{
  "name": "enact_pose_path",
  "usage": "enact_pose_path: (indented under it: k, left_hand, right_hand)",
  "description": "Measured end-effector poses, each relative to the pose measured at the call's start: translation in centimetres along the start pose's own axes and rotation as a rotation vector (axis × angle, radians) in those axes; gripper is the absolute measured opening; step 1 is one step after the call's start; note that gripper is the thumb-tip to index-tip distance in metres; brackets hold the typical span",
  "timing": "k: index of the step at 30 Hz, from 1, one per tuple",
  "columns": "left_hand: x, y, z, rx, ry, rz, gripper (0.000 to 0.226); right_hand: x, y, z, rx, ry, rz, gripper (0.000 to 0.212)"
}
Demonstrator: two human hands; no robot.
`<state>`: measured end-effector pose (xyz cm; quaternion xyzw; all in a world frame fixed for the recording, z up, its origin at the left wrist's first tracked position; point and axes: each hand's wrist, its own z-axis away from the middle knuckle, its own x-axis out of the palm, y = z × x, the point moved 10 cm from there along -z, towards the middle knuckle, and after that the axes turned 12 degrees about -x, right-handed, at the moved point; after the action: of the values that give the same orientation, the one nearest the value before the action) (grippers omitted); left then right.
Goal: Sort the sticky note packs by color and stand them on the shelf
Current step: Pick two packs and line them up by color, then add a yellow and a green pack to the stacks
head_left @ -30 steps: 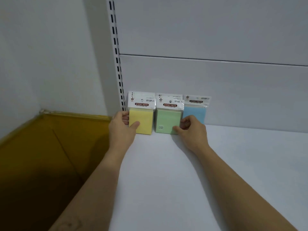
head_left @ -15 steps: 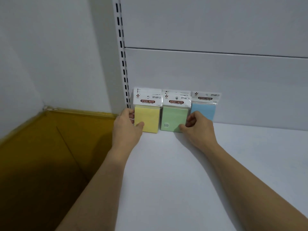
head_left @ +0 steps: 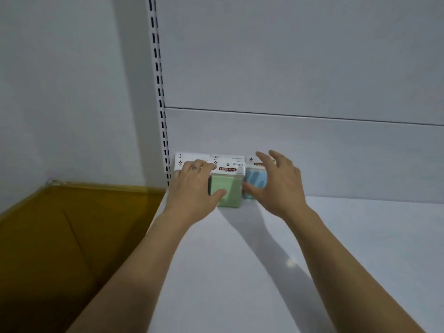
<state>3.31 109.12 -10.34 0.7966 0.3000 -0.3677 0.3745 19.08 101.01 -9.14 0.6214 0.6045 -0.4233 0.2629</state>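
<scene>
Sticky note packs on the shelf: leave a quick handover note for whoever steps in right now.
Left hand: open, lying over the leftmost packs, thumb on the green pack.
Right hand: open, fingers spread before the blue pack; contact unclear.
Packs stand in a row at the back of the shelf, green beside blue; leftmost colour hidden.
Done: three groups upright.
Left: probably just squaring the row; no loose packs in view.

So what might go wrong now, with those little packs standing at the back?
The left hand rests its thumb on the green pack; pulling away carelessly might tip that pack forward. The right hand, fingers spread, hovers close to the blue pack and could knock it over.
</scene>
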Motion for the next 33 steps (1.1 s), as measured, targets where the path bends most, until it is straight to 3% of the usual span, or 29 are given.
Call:
enact_pose_path:
  k: [8,13,18,33]
  left_hand:
    - [-1.3,8.9,-1.1,0.213,-0.059,0.01,0.062]
    - [-1.3,12.4,-0.3,0.267,-0.137,0.002,0.067]
    - [-2.3,17.8,0.5,0.331,-0.115,-0.035,0.071]
    - [1.8,41.2,9.9,0.538,-0.158,0.025,0.071]
  right_hand:
    - [-9.0,3.3,1.6,0.054,-0.052,0.261,0.082]
    - [-12.5,5.5,2.7,0.109,-0.06,0.292,0.085]
    - [-16.2,9.0,5.3,0.16,-0.042,0.305,0.087]
    - [-27.0,25.7,20.0,0.394,-0.05,0.318,0.086]
